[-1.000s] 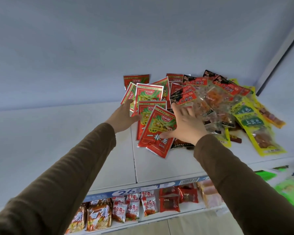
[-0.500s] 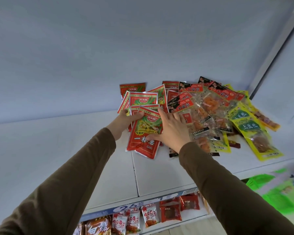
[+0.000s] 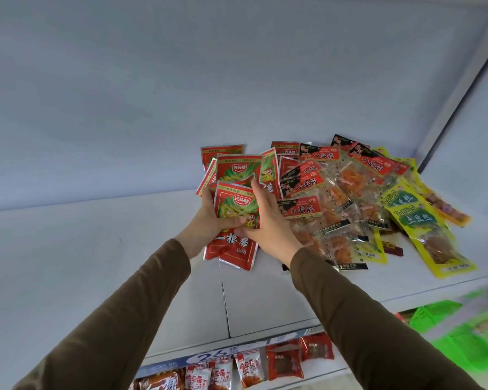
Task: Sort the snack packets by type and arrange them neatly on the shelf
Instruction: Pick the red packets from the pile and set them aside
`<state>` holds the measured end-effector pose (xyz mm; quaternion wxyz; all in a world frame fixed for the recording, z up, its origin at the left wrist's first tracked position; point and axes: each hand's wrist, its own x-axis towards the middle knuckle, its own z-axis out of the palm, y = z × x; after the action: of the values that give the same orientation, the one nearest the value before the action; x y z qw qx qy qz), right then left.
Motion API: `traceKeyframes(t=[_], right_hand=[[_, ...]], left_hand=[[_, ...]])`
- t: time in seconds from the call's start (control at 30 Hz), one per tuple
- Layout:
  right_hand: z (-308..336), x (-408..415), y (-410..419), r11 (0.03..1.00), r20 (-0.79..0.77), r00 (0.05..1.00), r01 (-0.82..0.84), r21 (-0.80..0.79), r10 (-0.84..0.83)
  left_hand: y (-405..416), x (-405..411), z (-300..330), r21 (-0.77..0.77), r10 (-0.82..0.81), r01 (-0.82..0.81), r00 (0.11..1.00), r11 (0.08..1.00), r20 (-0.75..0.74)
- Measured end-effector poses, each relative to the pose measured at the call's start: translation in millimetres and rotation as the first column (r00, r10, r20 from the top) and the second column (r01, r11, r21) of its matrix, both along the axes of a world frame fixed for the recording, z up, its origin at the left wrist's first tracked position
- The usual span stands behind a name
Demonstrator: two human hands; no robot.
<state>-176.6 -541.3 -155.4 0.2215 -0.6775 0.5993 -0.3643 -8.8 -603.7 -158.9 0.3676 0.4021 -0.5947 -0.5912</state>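
Now, left hand (image 3: 209,220): holding red packets (image 3: 237,205), newly gathered.
Right hand (image 3: 268,220): pressing them together.
Meaning: stack forming on shelf (image 3: 96,249).

On the shelf (image 3: 265,299) a heap of snack packets lies toward the right end, against the back wall. At the heap's left edge the left hand (image 3: 209,220) and right hand (image 3: 268,226) meet around a stack of packets (image 3: 234,209), more of that kind behind them. Noodle packets (image 3: 319,184) lie to the right, long packets (image 3: 417,220) farthest right. Below the shelf's front edge, small packets (image 3: 248,367) sit on a lower shelf.
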Motion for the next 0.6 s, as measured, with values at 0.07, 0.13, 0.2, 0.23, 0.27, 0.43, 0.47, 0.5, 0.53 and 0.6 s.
traceKeyframes(t=[0.07,0.13,0.2,0.23,0.27,0.43,0.47,0.5,0.53,0.6], right_hand=[[-2,4,0,0.999,0.030,0.999,-0.020,-0.040,0.021],[-2,8,-1,0.997,0.044,0.997,-0.055,-0.055,0.058],[5,7,-5,0.996,0.065,0.996,-0.060,-0.063,0.065],[10,2,-10,0.997,0.082,0.996,-0.018,-0.077,0.024],[15,-5,-16,0.994,0.094,0.994,0.058,-0.098,-0.049],[32,-42,-52,0.911,-0.152,0.902,0.382,-0.158,-0.404],[33,-44,-58,0.910,-0.213,0.886,0.390,-0.138,-0.412],[33,-42,-63,0.914,-0.277,0.871,0.392,-0.107,-0.406],[33,-39,-67,0.915,-0.345,0.851,0.396,-0.073,-0.396],[31,-33,-75,0.910,-0.476,0.796,0.415,-0.021,-0.374]], left_hand=[[4,3,-1,0.024,0.094,-0.094,0.996,0.995,0.000],[7,8,-3,0.065,0.173,-0.171,0.984,0.983,-0.030],[9,16,-2,0.094,0.227,-0.220,0.971,0.971,-0.077],[9,21,0,0.110,0.246,-0.234,0.963,0.966,-0.107],[8,27,2,0.125,0.258,-0.242,0.957,0.962,-0.135],[9,53,9,0.168,0.295,-0.267,0.939,0.949,-0.177],[10,55,9,0.167,0.302,-0.273,0.936,0.947,-0.179],[11,56,8,0.169,0.308,-0.279,0.934,0.945,-0.183],[12,56,8,0.172,0.312,-0.282,0.932,0.944,-0.186],[13,56,8,0.180,0.322,-0.290,0.929,0.940,-0.185]])
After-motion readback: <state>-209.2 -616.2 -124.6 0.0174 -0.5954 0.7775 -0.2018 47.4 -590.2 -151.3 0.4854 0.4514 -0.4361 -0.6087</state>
